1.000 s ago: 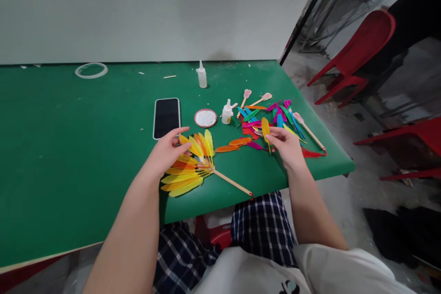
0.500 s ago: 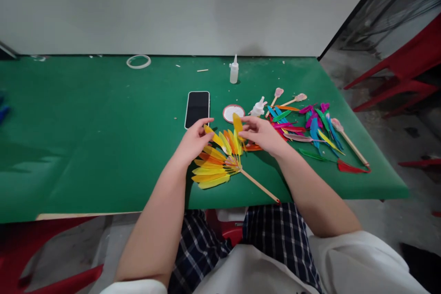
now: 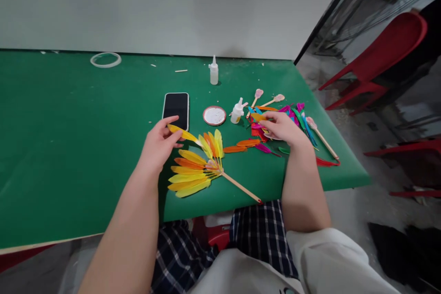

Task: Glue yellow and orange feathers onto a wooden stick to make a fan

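Observation:
My left hand pinches a yellow feather above the upper left of a feather fan. The fan lies on the table with yellow and orange feathers spread from its centre; its wooden stick points toward the front edge. Out to the right, my right hand is closed on an orange-yellow feather over a pile of coloured feathers. Loose orange feathers lie between the fan and the pile.
Behind the fan are a phone, a round dish of white paste and a white squeeze bottle. Another bottle stands farther back. Several wooden sticks, including one with a red tassel, lie right. A tape ring is back left.
My right hand has moved right, from above the fan to the feather pile, with the orange-yellow feather in it. My left hand still holds its yellow feather. The view has shifted right.

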A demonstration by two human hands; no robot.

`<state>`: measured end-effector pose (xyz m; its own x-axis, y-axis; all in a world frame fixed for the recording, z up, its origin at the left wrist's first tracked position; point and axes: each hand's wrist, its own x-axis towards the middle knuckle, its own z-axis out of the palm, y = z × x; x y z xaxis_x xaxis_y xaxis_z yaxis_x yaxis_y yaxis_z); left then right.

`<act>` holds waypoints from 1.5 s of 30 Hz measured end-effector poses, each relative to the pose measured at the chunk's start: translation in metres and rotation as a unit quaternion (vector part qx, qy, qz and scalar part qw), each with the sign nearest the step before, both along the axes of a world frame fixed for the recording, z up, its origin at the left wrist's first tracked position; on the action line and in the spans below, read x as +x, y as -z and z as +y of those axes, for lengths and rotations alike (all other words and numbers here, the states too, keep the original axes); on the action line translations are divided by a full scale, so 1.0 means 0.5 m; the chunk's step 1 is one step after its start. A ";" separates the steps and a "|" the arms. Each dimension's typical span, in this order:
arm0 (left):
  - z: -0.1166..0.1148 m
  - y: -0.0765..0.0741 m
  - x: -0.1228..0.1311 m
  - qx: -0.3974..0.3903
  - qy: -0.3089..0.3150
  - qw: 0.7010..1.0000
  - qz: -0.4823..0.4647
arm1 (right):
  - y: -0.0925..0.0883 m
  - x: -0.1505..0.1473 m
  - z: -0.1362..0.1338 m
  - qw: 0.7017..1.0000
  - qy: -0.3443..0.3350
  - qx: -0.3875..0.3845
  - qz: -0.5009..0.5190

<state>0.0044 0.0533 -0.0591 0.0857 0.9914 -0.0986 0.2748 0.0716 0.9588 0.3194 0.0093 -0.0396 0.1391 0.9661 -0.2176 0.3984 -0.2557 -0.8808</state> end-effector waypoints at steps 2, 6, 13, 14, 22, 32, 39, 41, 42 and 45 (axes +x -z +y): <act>0.001 0.000 -0.002 0.001 -0.008 1.000 -0.003 | 0.007 0.007 0.001 0.999 -0.008 -0.008 -0.043; 0.000 0.000 -0.004 -0.003 -0.012 1.000 -0.004 | 0.010 0.027 -0.004 0.996 -0.011 -0.026 -0.085; -0.001 -0.002 -0.004 -0.002 -0.013 1.000 -0.004 | -0.016 0.027 -0.023 0.973 -0.165 -0.034 -0.155; -0.001 -0.004 -0.004 -0.001 -0.016 1.000 -0.005 | -0.021 0.024 -0.024 0.966 -0.204 -0.040 -0.157; -0.003 -0.010 -0.008 0.013 -0.031 0.999 -0.016 | -0.015 0.017 -0.020 0.967 -0.186 -0.086 -0.148; -0.006 -0.011 -0.003 0.007 -0.018 1.000 -0.011 | 0.007 0.002 -0.009 0.950 -0.206 -0.066 -0.226; -0.006 -0.009 -0.003 0.005 -0.010 1.000 -0.002 | -0.023 -0.023 -0.015 0.993 -0.110 -0.003 -0.036; -0.006 -0.008 -0.003 0.006 -0.007 1.000 -0.004 | -0.026 -0.035 -0.014 0.994 -0.106 -0.019 0.028; -0.006 -0.007 -0.003 0.007 -0.005 1.000 -0.006 | -0.026 -0.040 -0.013 0.993 -0.108 -0.026 0.049; -0.006 -0.006 -0.002 0.010 -0.002 1.000 -0.013 | -0.022 -0.048 -0.010 0.991 -0.095 -0.024 0.092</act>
